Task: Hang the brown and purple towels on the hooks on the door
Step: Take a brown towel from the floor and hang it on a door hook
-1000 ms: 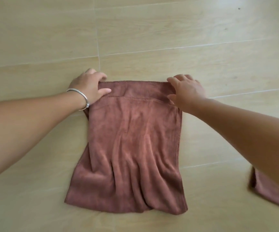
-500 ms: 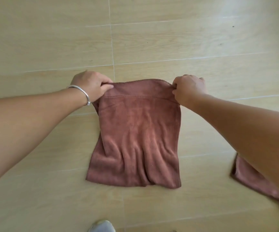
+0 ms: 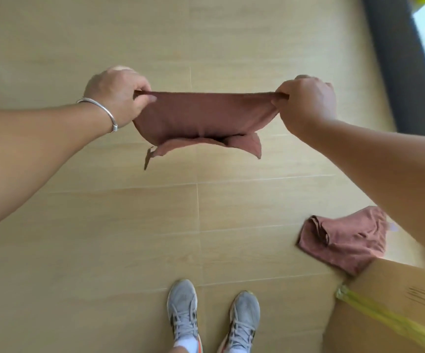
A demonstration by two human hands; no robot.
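Observation:
A brown towel [image 3: 201, 118] hangs in the air above the floor, stretched by its top edge between both hands. My left hand [image 3: 117, 95], with a silver bangle on the wrist, pinches the top left corner. My right hand [image 3: 307, 100] grips the top right corner. The towel's lower edge dangles loose in folds. A second, paler brownish-pink towel [image 3: 343, 238] lies crumpled on the floor at the lower right, partly under my right forearm. No door or hooks are in view.
Tan wood-look floor tiles [image 3: 78, 250] fill the view. A cardboard box [image 3: 389, 309] with yellow tape stands at the bottom right, touching the floor towel. My two grey sneakers [image 3: 214, 317] are at the bottom centre. A dark frame [image 3: 397, 72] with glass runs along the top right.
Both hands pinched the brown towel's top corners and lifted it off the floor. I have stood up; my feet, the box and the second towel have come into view.

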